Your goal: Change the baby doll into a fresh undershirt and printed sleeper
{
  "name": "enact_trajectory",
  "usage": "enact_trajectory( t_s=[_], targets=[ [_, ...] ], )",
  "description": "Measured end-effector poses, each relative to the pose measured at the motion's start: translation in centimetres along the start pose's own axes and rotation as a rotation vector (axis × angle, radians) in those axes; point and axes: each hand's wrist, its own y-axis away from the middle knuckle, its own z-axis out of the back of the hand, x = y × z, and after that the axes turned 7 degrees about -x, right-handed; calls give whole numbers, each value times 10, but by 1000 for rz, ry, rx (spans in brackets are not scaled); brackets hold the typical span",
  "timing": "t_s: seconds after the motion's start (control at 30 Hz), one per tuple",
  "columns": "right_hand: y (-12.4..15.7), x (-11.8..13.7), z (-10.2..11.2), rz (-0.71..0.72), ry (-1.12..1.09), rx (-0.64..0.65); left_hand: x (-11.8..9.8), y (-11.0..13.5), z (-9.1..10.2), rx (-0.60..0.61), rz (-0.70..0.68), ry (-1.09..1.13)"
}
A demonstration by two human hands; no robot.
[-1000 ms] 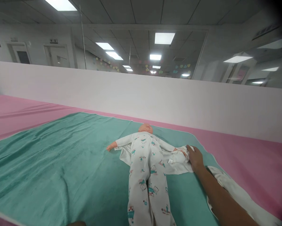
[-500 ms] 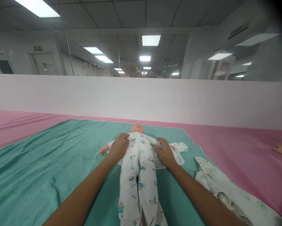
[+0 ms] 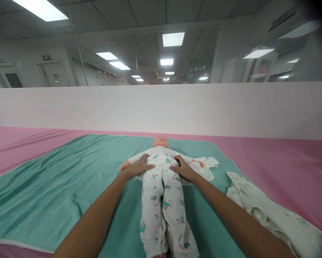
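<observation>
A doll (image 3: 160,142) lies on its back in the middle of the frame, its head away from the camera and its legs toward the lower edge. Its long axis runs almost straight up the frame, the foot end leaning slightly right; its arms spread to both sides. Its white trousers (image 3: 151,190) reach high on the body, the waist at the centre and the leg ends at the bottom. They carry small teal and pink figures, with tiny marks like lettering, too small to read.

The left hand (image 3: 137,167) lies against the left side of the trousers' waist, and the right hand (image 3: 187,172) against the right side. On each, the thumb rests on the front, spread from the fingers; whether either pinches the cloth, I cannot tell. A white shirt (image 3: 206,174) spreads out under the doll, its sleeve stretching to the right.

Beneath is a wrinkled green blanket (image 3: 50,193), over a pink mat (image 3: 268,154). Pale clothes (image 3: 279,211) with round green prints lie at the lower right. A low white wall (image 3: 161,111) crosses the frame behind, with glass above it. At the upper left, a small sign (image 3: 46,57) over a door (image 3: 55,74) is illegible.
</observation>
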Motion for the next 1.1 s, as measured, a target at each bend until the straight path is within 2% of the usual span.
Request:
enact_trajectory(
  t_s=[0.07,0.13,0.17,0.3,0.4,0.5,0.57,0.67,0.8,0.87,0.93,1.03,1.1],
  targets=[
    [6,10,3,80,120,-9,3,6,8,199,-4,70],
    [12,18,5,132,216,-18,6,10,13,283,-12,102],
    [15,20,5,147,259,-18,8,12,13,262,-9,88],
    [23,21,5,187,438,-7,8,21,8,30,-3,-45],
    [24,21,8,211,570,-37,5,31,6,-29,-13,-31],
    [25,24,12,176,638,-93,1,39,7,-74,30,40],
    [28,28,15,123,569,-99,-2,44,6,-34,37,130],
    [38,36,19,42,323,-3,-5,49,5,119,5,241],
    [58,50,24,-50,136,206,-5,63,5,181,-23,121],
    [69,57,22,-73,134,277,-5,74,1,140,-76,27],
    [79,63,17,-73,163,280,-6,85,-6,51,-174,-80],
    [91,68,5,-35,196,99,-7,102,-18,-103,-287,-238],
    [99,69,-1,-64,181,-77,-9,112,-24,-206,-228,-253]
  ],
)
